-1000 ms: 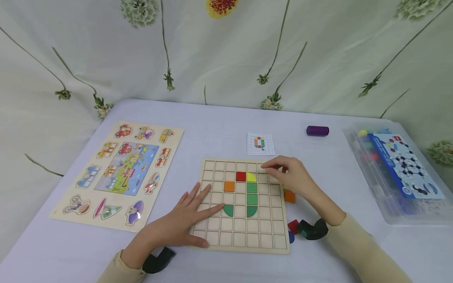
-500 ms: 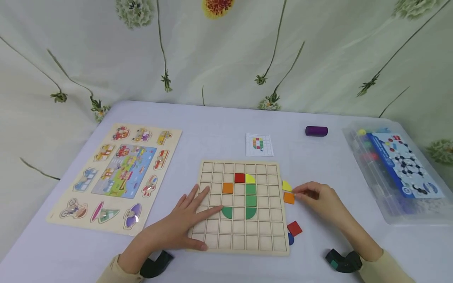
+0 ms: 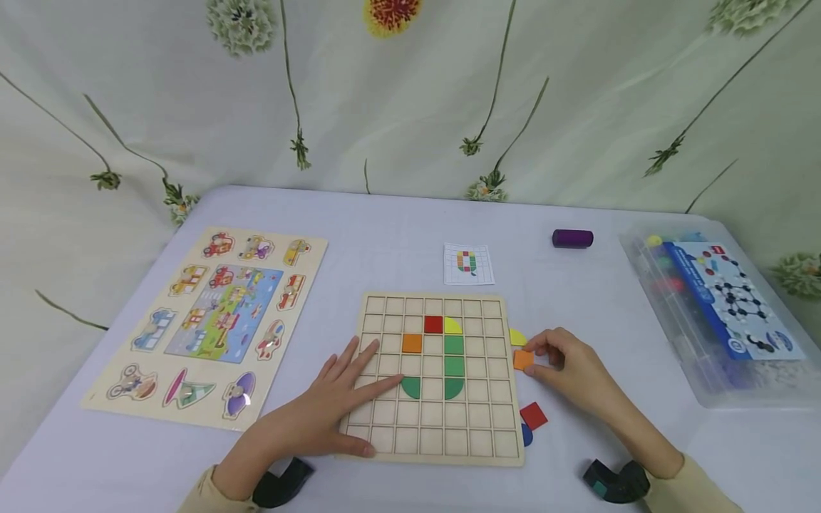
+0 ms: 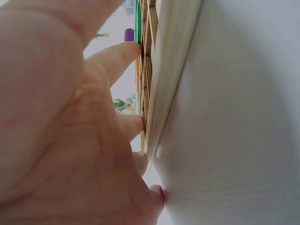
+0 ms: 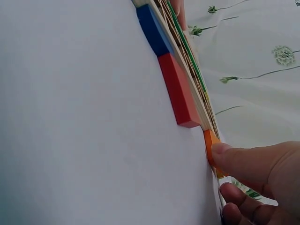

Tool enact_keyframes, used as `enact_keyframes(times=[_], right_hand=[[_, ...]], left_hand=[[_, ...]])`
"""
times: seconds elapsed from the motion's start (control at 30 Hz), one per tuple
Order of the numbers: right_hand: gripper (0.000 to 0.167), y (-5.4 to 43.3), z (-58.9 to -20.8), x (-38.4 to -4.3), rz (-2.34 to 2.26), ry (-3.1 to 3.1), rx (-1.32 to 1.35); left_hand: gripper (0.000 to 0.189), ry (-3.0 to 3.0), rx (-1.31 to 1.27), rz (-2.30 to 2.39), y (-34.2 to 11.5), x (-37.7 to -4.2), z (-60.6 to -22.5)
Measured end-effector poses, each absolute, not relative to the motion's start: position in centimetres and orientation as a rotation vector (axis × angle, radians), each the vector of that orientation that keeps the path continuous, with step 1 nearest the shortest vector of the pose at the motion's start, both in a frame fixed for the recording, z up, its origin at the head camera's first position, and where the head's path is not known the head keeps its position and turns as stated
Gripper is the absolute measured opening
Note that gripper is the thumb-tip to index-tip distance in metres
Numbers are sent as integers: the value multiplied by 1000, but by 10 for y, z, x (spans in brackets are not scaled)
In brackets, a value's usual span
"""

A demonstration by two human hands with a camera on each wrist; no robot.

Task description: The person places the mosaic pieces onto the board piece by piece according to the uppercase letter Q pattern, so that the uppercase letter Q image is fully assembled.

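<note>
The orange tile (image 3: 522,360) is pinched by the right hand (image 3: 572,367) where it lies on the white cloth (image 3: 385,228), beside the right edge of the gridded board (image 3: 474,436); whether board and tile touch cannot be told. In the right wrist view the thumb (image 5: 243,161) is laid on the tile, while the opposing fingertip is hidden there (in the head view it is seen at the tile's far side). The left hand (image 3: 340,402) is spread over the board's left part, its fingers straight and nothing grasped. For a clean pick-up, the tile is best gripped by opposite edges, so that it can be lifted level. Since the yellow piece (image 3: 517,337) lies just beyond it, a straight lift would be safer than a sideways drag, by which that piece could be nudged. The red tile (image 3: 533,415) and blue piece (image 3: 527,435), on the nearer side, should be given room by the wrist too. From the left hand only a light, even press seems to be called for, with the rounded green piece (image 3: 411,388) at its forefinger left unbumped. Any cell is best checked against the printed card (image 3: 469,264) beyond the board.
</note>
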State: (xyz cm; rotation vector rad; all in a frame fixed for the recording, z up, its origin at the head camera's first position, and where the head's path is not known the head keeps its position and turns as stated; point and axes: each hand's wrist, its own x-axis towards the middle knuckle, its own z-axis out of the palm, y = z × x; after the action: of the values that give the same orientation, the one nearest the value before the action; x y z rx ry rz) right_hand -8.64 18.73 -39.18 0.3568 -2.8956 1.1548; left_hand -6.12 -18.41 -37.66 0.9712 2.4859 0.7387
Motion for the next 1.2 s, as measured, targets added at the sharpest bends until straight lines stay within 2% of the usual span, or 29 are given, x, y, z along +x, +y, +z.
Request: enact_keyframes(times=[0.17, 0.37, 0.63, 0.97, 1.2], right_hand=[[26, 186, -390, -86, 1158, -2896, 339], [18, 186, -386, -82, 1231, -2898, 310], [10, 181, -364, -98, 1565, -2739, 330], [13, 132, -358, -120, 2020, -2589, 406], [8, 96, -371, -122, 1923, -2687, 509]], left_hand=[[90, 2486, 942, 732, -184, -62, -378], [92, 2482, 943, 737, -185, -58, -380], [93, 2497, 927, 713, -184, -59, -377], [90, 2492, 953, 755, -184, -60, -374], [91, 2484, 939, 742, -184, -60, -375]])
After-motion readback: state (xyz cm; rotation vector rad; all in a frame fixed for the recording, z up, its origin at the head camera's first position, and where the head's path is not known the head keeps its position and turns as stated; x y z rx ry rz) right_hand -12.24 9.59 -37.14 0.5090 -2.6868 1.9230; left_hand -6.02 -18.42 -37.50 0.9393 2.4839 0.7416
